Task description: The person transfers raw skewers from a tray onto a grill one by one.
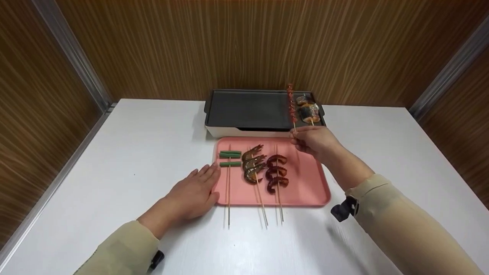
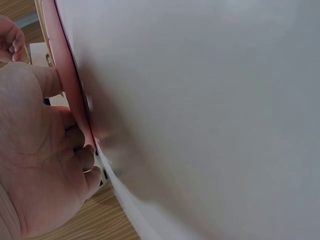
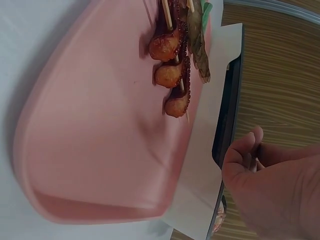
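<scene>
My right hand [image 1: 315, 141] pinches the stick of a skewer of small red pieces [image 1: 291, 103], which lies over the right part of a black griddle [image 1: 250, 109]. Beside it on the griddle is a fish skewer [image 1: 308, 112]. Against the left edge of a pink tray [image 1: 305, 193] rests my left hand [image 1: 196, 191], its fingers extended; in the left wrist view the palm and fingertips meet the tray rim. On the tray lie a green vegetable skewer [image 1: 230, 164], a shrimp skewer [image 1: 254, 164] and an octopus tentacle skewer [image 1: 277, 172]. In the right wrist view, the held stick is hidden.
The griddle's pale base [image 1: 225, 132] stands just behind the tray on a white table [image 1: 153, 130]. Wood-grain panels [image 1: 248, 46] rise at the back and both sides. Several stick ends overhang the tray's near edge.
</scene>
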`<state>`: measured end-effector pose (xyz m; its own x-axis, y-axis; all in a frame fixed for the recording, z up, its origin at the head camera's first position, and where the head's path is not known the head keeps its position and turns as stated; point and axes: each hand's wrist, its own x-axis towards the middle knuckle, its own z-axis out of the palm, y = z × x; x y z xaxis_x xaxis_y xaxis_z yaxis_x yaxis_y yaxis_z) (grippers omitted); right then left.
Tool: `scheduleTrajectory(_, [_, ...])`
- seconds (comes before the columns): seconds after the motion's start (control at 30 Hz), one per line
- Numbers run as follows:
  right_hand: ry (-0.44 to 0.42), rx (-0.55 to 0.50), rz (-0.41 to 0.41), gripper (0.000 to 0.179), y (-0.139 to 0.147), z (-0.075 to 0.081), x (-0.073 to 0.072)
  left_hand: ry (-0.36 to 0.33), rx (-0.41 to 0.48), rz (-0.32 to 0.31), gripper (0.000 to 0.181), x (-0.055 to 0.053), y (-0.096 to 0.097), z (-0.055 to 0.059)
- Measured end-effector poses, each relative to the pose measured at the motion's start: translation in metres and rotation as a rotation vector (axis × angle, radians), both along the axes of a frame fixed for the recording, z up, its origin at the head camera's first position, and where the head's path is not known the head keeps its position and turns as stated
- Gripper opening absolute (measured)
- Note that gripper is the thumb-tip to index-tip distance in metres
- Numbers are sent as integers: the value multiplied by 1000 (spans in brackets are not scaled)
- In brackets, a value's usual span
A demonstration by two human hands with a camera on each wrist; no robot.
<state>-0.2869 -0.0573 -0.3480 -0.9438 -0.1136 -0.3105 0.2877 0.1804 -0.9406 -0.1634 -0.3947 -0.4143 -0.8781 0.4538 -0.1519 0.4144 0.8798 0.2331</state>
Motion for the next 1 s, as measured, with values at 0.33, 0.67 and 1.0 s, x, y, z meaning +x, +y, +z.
scheduleTrajectory(0.33, [-17, -23, -30, 32, -3, -7, -5, 10, 24, 1, 65, 2, -2, 2])
scheduleTrajectory(0.67, [-23, -20, -44, 33, -4, -10, -6, 1, 15, 1, 66, 1, -2, 0])
scheduleTrajectory(1.0, [-34, 4, -91, 21, -6, -10, -4, -1, 16, 9, 66, 0, -3, 1])
